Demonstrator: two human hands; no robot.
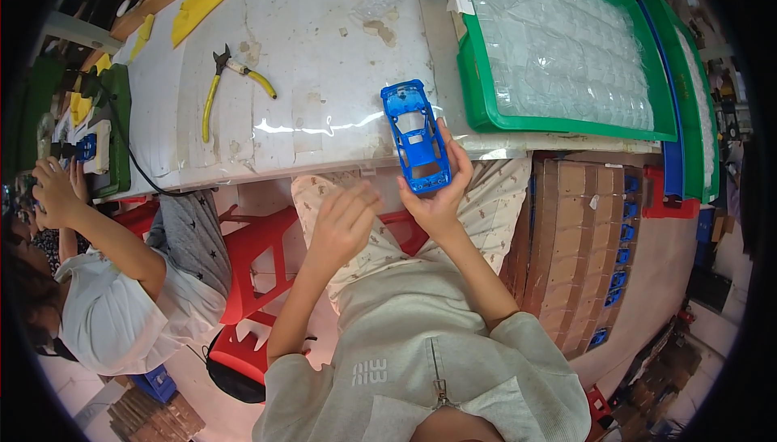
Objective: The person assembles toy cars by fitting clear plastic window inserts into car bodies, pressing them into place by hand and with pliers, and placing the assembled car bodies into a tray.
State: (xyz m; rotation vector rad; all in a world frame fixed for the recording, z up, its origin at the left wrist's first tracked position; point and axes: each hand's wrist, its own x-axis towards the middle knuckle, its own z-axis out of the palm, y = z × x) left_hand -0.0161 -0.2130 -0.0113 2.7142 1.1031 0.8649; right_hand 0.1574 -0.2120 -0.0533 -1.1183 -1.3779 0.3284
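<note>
I see my right hand [437,199] grasping a blue toy car body [417,136], fingers wrapped up its right side and thumb along the near end. The shell is held upside-down or open-side up, I cannot tell which for sure; its window openings and hollow interior show. It sits just above the near edge of the bench [324,61], over my lap.

My left hand [344,223] is empty, fingers loosely curled, close beside the right one but not touching the shell.

On the bench: yellow-handled pliers [222,78] lie to the far left, well apart from my hands. Yellow plastic pieces [198,1] rest further off. To the right, a green tray [477,110] holds clear moulded blister sheets [566,45], with a blue-rimmed tray [672,134] beyond it.

A co-worker [121,296] in a pale shirt sits to my left on a red stool [259,256]. Stacked brown cartons [583,231] stand on the right below the bench.

Judgement: this looks like an inspection or handling step, with the shell turned up for a look. The next move seems to call for the free left hand to come in and steady or work the shell while the right keeps its hold.
</note>
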